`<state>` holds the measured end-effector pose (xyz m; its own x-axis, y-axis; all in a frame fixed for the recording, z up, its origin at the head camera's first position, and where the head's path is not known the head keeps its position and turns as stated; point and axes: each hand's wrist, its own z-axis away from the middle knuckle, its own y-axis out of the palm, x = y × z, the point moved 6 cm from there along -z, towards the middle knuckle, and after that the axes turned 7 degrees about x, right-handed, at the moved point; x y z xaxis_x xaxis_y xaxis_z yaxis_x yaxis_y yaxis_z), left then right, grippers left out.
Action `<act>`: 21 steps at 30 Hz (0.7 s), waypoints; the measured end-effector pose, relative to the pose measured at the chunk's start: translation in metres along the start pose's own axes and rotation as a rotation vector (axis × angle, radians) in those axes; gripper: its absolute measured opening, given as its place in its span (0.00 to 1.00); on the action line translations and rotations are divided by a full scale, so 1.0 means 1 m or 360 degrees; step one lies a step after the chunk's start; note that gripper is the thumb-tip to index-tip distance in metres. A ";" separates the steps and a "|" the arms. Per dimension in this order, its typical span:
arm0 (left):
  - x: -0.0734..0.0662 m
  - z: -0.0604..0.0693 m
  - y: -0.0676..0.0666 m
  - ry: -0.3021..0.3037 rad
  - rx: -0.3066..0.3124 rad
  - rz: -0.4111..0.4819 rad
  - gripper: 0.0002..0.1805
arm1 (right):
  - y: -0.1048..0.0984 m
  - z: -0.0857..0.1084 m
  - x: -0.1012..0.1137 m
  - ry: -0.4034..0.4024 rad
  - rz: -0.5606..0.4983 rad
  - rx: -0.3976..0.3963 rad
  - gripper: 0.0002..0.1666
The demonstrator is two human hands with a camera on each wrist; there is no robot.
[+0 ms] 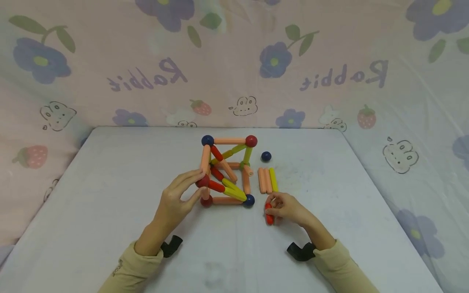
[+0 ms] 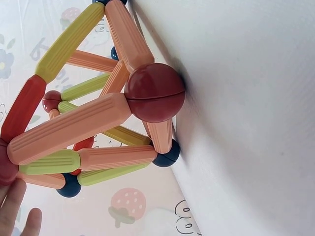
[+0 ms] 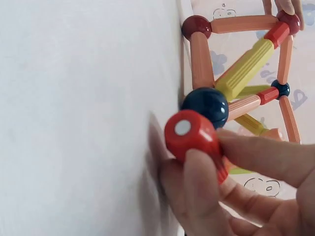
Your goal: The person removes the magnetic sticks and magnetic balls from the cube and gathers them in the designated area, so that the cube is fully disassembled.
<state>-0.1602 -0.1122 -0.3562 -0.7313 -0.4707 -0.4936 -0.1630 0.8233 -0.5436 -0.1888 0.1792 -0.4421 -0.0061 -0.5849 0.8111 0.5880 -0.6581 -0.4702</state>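
A frame of coloured rods and balls stands mid-table, with a dark blue ball [image 1: 248,200] at its front right corner. My left hand [image 1: 179,199] holds the raised red ball [image 1: 202,180] at its front left between thumb and fingers; the left wrist view shows the fingertips [image 2: 15,201] below that ball. To the right of the frame, my right hand [image 1: 287,208] pinches a short red rod [image 1: 269,215]. In the right wrist view the rod [image 3: 189,135] shows a pale round spot on its end, and the right hand [image 3: 241,191] grips its side.
Peach rods [image 1: 265,180] and a yellow rod [image 1: 274,180] lie side by side right of the frame. A loose blue ball [image 1: 266,156] sits behind them. Two black curved pieces [image 1: 171,246] show by the wrists. A printed cloth [image 1: 227,81] hangs behind the white table [image 1: 91,195].
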 end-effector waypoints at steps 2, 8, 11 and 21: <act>-0.001 0.000 0.000 0.0005 0.0001 -0.0004 0.30 | 0.002 0.001 0.000 0.0007 0.0028 -0.0010 0.14; -0.002 0.001 0.000 -0.0002 0.0015 -0.0005 0.29 | 0.006 0.003 -0.002 0.0070 0.0094 -0.0056 0.12; -0.003 0.001 0.000 0.0008 0.0011 -0.0012 0.30 | 0.007 0.003 -0.002 0.0080 0.0101 -0.0075 0.13; -0.003 -0.001 -0.001 -0.0012 0.0012 -0.0018 0.30 | 0.000 0.005 0.010 0.0126 0.0289 -0.0108 0.12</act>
<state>-0.1579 -0.1113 -0.3532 -0.7242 -0.4827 -0.4925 -0.1664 0.8154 -0.5544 -0.1845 0.1758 -0.4328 0.0300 -0.7305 0.6823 0.5297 -0.5673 -0.6306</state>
